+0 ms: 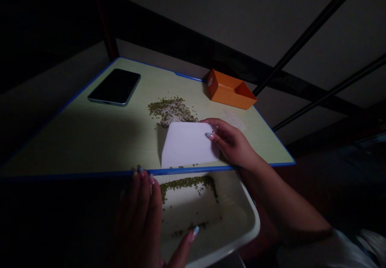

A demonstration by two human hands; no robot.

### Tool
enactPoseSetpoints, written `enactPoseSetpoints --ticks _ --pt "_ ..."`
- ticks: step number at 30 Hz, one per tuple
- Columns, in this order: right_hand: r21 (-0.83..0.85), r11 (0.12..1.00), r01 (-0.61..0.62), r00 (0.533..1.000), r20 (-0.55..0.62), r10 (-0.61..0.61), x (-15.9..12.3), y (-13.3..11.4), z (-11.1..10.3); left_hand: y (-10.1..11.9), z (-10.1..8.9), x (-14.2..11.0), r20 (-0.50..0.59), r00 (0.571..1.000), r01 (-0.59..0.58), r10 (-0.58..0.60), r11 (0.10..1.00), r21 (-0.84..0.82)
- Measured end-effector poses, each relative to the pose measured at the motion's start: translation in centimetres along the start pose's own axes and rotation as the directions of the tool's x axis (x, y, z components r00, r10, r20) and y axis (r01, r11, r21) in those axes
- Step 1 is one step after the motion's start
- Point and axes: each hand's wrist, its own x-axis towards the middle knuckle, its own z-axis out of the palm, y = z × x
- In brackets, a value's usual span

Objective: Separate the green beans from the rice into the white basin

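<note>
My right hand [233,144] holds a white card [188,144] flat on the table [90,139], its lower edge at the table's blue front rim. A few green beans lie along that edge. Behind the card sits a pile of green beans mixed with white grains [170,109]. My left hand [147,219] grips a white tray [238,224] held just under the table's front edge, fingers on its left side and thumb inside. Green beans [188,183] lie in the tray near its far wall.
A black phone [115,86] lies at the table's far left. An orange box [229,90] stands at the far right edge. A faint patch of white grains [233,118] lies below it. Dark metal bars run behind the table.
</note>
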Motion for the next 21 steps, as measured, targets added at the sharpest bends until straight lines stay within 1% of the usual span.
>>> enactPoseSetpoints --ticks 6,10,17,21 --pt "0.002 0.999 -0.046 0.999 -0.007 0.046 -0.6 0.1 0.1 0.1 0.0 0.2 0.007 1.0 -0.011 0.011 1.0 -0.006" --pt "0.012 0.998 -0.054 0.998 -0.038 0.054 -1.1 0.1 0.3 0.1 0.0 0.3 0.026 0.999 -0.025 0.025 1.0 0.004" --pt "0.062 0.998 -0.013 0.998 -0.063 0.017 -1.5 0.0 0.2 0.0 -0.1 0.2 0.029 0.999 -0.034 0.033 0.999 0.023" --pt "0.063 0.998 0.03 0.996 -0.088 -0.025 -1.8 -0.3 0.0 -0.1 0.0 0.2 0.035 0.999 -0.04 0.039 0.999 0.018"
